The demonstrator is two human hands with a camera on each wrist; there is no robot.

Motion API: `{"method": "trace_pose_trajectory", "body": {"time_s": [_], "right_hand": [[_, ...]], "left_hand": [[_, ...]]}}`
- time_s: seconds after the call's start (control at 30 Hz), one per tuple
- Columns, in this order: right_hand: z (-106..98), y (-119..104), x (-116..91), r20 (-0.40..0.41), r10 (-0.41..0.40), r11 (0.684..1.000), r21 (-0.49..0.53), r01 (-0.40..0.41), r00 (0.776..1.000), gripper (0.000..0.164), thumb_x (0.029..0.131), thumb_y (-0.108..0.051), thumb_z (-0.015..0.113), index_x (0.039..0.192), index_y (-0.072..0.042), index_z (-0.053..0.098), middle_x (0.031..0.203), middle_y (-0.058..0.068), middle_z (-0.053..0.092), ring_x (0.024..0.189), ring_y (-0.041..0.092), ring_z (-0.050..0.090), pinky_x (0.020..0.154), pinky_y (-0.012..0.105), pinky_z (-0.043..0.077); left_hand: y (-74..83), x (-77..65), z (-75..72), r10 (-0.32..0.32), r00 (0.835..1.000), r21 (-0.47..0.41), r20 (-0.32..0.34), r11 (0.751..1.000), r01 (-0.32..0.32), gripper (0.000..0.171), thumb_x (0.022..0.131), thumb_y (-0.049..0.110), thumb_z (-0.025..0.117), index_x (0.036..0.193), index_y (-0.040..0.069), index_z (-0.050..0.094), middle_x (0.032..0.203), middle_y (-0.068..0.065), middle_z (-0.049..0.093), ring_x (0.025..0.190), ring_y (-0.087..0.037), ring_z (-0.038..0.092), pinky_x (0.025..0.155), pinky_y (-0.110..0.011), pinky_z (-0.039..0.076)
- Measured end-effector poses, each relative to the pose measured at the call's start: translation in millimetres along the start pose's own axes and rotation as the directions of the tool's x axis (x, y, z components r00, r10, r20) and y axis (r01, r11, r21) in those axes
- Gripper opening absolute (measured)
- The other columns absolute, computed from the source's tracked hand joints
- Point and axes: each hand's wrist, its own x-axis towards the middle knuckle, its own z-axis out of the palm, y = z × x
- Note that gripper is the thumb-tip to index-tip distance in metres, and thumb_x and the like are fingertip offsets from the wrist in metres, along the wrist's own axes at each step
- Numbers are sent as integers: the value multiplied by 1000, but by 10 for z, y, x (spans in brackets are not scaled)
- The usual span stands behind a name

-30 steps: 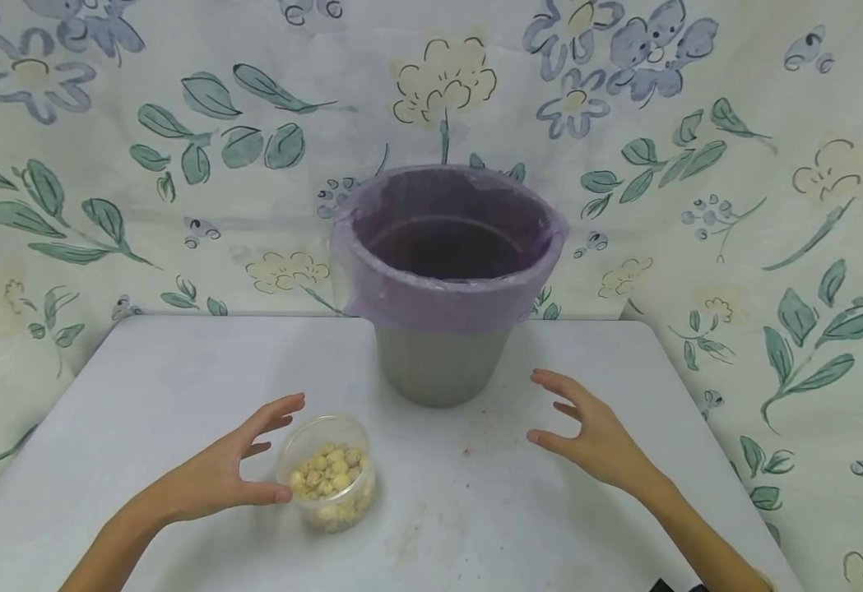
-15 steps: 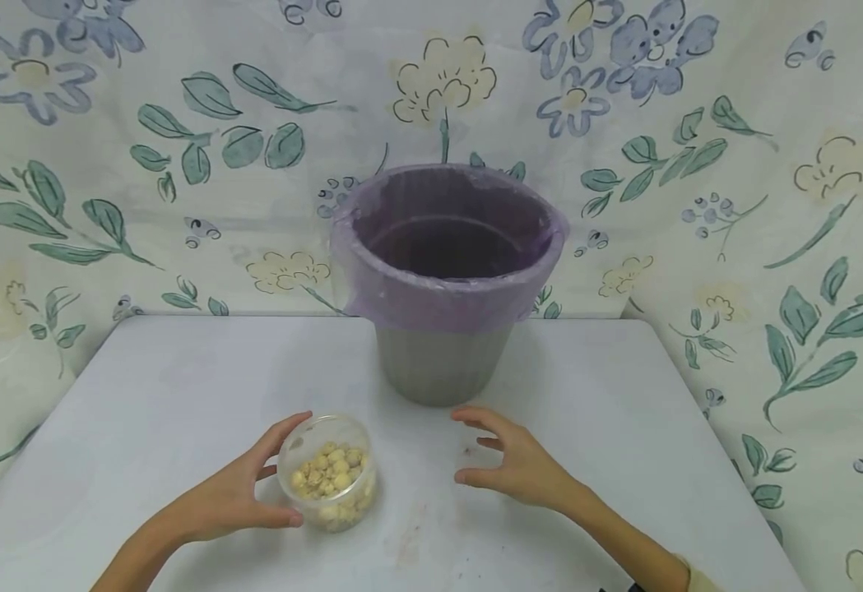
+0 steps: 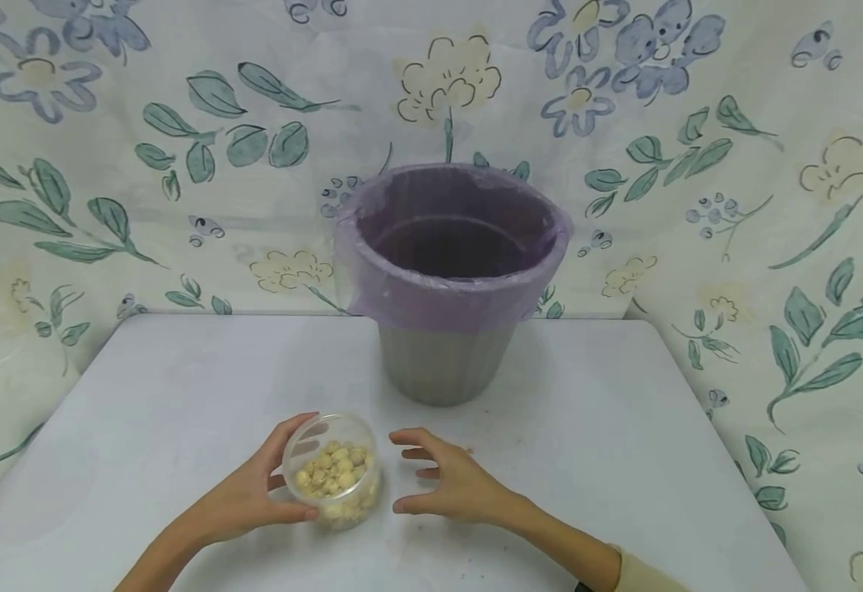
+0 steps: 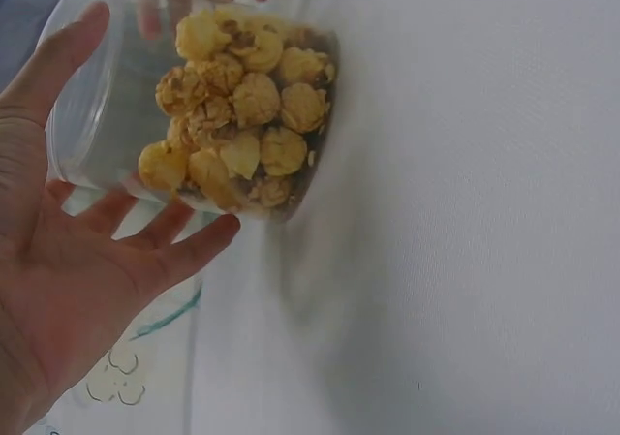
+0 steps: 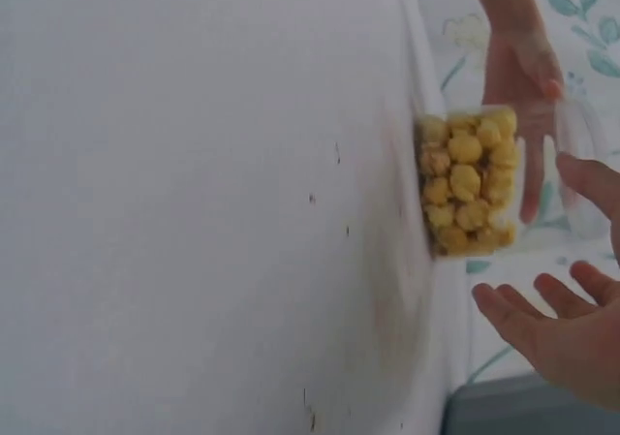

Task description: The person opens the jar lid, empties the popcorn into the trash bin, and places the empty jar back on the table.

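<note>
A clear plastic tub [image 3: 342, 497], partly filled with yellow caramel popcorn [image 4: 242, 106], stands upright on the white table, its top uncovered. Around its left side curves my left hand [image 3: 257, 489], thumb at the front and fingers behind, some showing through the clear wall. In the left wrist view that thumb lies over the tub near the rim, the fingers along the opposite side. To the tub's right is my right hand [image 3: 453, 485], thumb and fingers spread toward it with a gap in between. The right wrist view shows the right hand's fingers [image 5: 509, 314] apart and holding nothing.
A grey bin [image 3: 438, 362] lined with a purple bag [image 3: 446, 304] stands behind the tub, near the table's far edge. Small dark specks and stains mark the white table [image 3: 216, 370]. Floral-patterned cloth [image 3: 268, 214] hangs at the back and sides.
My right hand has moved left across the table, close to the tub. My left hand has shifted slightly right and closed in around the tub, which stays in about the same place.
</note>
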Motion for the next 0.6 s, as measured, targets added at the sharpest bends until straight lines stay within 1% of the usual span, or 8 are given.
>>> {"method": "trace_pose_trajectory", "body": {"time_s": [0.13, 0.17, 0.2, 0.27, 0.37, 0.43, 0.53, 0.6], "right_hand": [[71, -20, 46, 13, -6, 1000, 15, 6, 1000, 80, 82, -14, 85, 149, -18, 40, 151, 4, 44, 133, 29, 48, 101, 29, 45], [79, -22, 51, 13, -6, 1000, 15, 6, 1000, 81, 82, -15, 85, 149, -21, 39, 151, 2, 43, 133, 28, 48, 101, 29, 44], [84, -30, 54, 12, -6, 1000, 15, 6, 1000, 82, 82, -15, 85, 149, -24, 38, 151, 0, 43, 133, 27, 48, 102, 29, 44], [89, -44, 59, 8, -10, 1000, 9, 10, 1000, 84, 82, -16, 85, 149, -25, 37, 152, 1, 41, 133, 26, 48, 101, 29, 44], [84, -66, 53, -4, -2, 1000, 12, 2, 1000, 86, 81, -17, 86, 151, -22, 34, 154, 3, 39, 133, 24, 47, 102, 30, 44], [73, -72, 42, -15, 6, 1000, 12, -5, 1000, 88, 81, -18, 86, 152, -18, 33, 154, 7, 38, 134, 24, 47, 102, 30, 44], [48, -76, 21, -29, 14, 1000, 15, -13, 999, 92, 81, -20, 86, 153, -15, 29, 154, 8, 36, 135, 26, 46, 102, 29, 44], [31, -79, 1, -32, 15, 1000, 27, -14, 999, 94, 80, -19, 87, 153, -16, 27, 153, 7, 37, 135, 27, 45, 104, 30, 43]], "left_hand": [[38, 23, 27, 16, 1000, -29, 4, 999, -16, 100, 77, 10, 86, 154, 11, 23, 150, -22, 34, 132, -53, 36, 90, -59, 49], [48, 30, 34, 15, 1000, -35, 7, 999, -15, 100, 77, 10, 86, 154, 10, 23, 150, -22, 33, 132, -55, 35, 90, -58, 50], [54, 39, 41, 20, 1000, -36, 9, 999, -20, 99, 77, 9, 86, 154, 9, 23, 150, -23, 33, 132, -56, 34, 90, -56, 50], [72, 58, 57, 27, 1000, -39, 16, 999, -26, 99, 77, 10, 85, 154, 9, 23, 151, -23, 32, 132, -56, 35, 90, -52, 51], [110, 88, 91, 32, 999, -39, 25, 999, -31, 99, 78, 12, 86, 154, 11, 24, 152, -21, 33, 132, -52, 37, 91, -43, 52], [146, 113, 116, 43, 999, -34, 29, 999, -42, 99, 78, 14, 87, 154, 12, 25, 151, -19, 34, 131, -50, 39, 91, -38, 53], [211, 155, 154, 58, 998, -26, 32, 998, -57, 99, 77, 16, 87, 154, 12, 25, 150, -17, 37, 130, -48, 42, 90, -36, 53], [260, 181, 177, 56, 998, -23, 33, 998, -56, 99, 77, 18, 88, 154, 14, 27, 149, -15, 39, 129, -48, 43, 90, -36, 54]]}}
